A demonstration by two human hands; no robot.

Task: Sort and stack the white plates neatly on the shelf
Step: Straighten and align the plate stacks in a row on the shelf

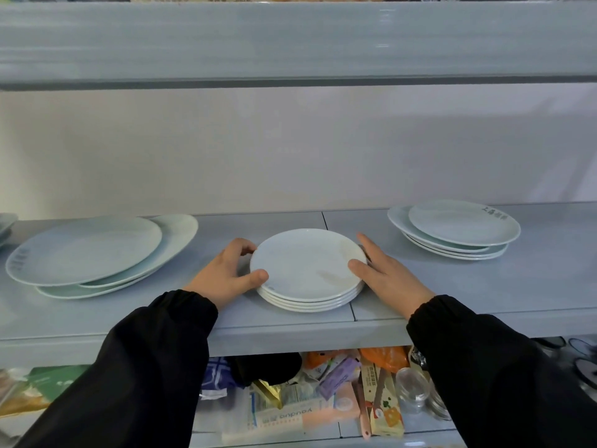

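A stack of several small white plates (308,266) stands on the middle of the grey shelf (290,321), near its front edge. My left hand (226,273) grips the stack's left side, thumb on the top rim and fingers curled round the back edge. My right hand (384,273) holds the right side, with its thumb over the top rim and its fingers lying straight along the stack's edge. A loose pile of larger oval plates (90,253) lies at the left. Another uneven pile of plates (458,231) sits at the right.
The upper shelf (290,43) hangs low overhead. Behind the plates is a plain white back wall. Below the shelf lie packets (290,412), a glass jar (412,391) and other goods. One more plate edge (5,223) shows at the far left.
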